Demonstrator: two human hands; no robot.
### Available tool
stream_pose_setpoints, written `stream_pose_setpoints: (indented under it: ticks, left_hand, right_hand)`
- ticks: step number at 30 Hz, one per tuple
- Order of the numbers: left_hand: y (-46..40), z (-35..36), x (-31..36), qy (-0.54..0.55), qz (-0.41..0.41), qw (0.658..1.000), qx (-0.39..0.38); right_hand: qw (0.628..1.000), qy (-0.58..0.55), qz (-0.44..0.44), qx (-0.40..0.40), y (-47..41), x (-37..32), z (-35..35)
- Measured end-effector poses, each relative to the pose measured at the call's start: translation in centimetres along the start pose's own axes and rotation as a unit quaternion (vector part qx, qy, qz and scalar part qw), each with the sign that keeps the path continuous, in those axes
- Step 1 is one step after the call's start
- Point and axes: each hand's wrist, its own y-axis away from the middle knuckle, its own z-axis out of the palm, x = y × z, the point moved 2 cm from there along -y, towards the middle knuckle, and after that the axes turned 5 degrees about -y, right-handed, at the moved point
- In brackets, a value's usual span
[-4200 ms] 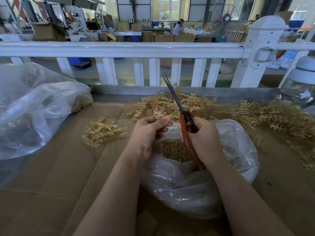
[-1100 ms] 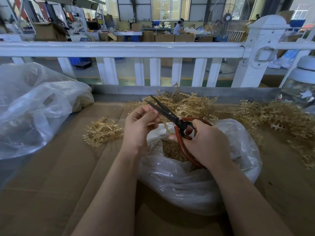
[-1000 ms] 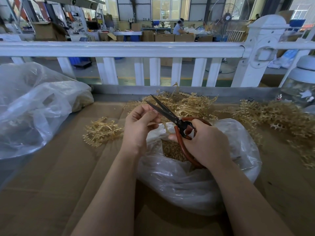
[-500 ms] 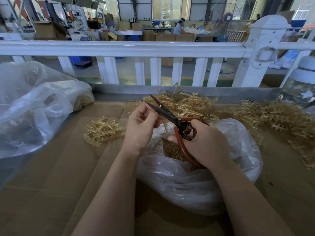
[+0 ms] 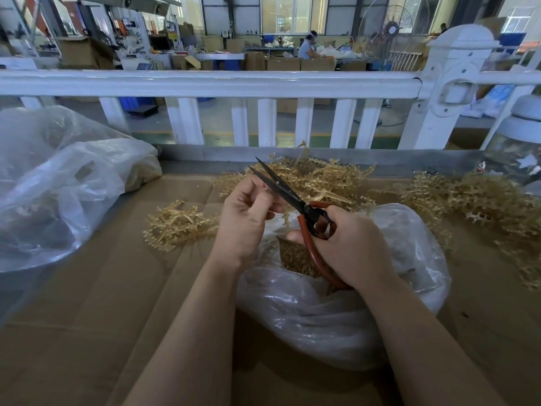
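Note:
My right hand point(image 5: 348, 247) grips the red handles of a pair of scissors point(image 5: 281, 187). The dark blades stand slightly apart and point up and to the left, beside my left hand point(image 5: 246, 218). My left hand's fingers are curled and pinch a thin tan plastic sprue piece point(image 5: 285, 221) that hangs down by the blades; most of it is hidden. Below both hands lies a clear plastic bag point(image 5: 336, 312) with its mouth open, holding small tan cut pieces point(image 5: 295, 257).
Piles of tan plastic sprues lie on the cardboard-covered table: a small one at left point(image 5: 175, 227), one behind the hands point(image 5: 325, 177), a large one at right point(image 5: 480, 206). A big clear bag point(image 5: 58, 183) fills the left. A white railing point(image 5: 205, 83) borders the far edge.
Since four seconds ago the scissors swung from pointing up to pointing left at my left hand, and the blades parted. Over the last second both hands barely moved.

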Motion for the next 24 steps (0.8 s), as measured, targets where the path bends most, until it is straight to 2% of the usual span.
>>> stream_pose_setpoints:
  ticks: [6, 10, 16, 24]
  left_hand:
    - [0.1, 0.1, 0.2, 0.021, -0.021, 1.0, 0.01]
    - [-0.1, -0.2, 0.0, 0.065, -0.077, 0.994, 0.037]
    - [-0.5, -0.7, -0.4, 0.17, -0.151, 0.969, 0.094]
    - [-0.6, -0.7, -0.4, 0.247, -0.175, 0.951, 0.064]
  right_hand:
    - [1.0, -0.015, -0.004, -0.001, -0.1, 0.1, 0.1]
    - [1.0, -0.023, -0.002, 0.003, 0.0, -0.1, 0.1]
    - [0.991, -0.115, 0.064, 0.023, -0.3, 0.2, 0.0]
    - [0.971, -0.167, 0.133, 0.106, -0.5, 1.1, -0.2]
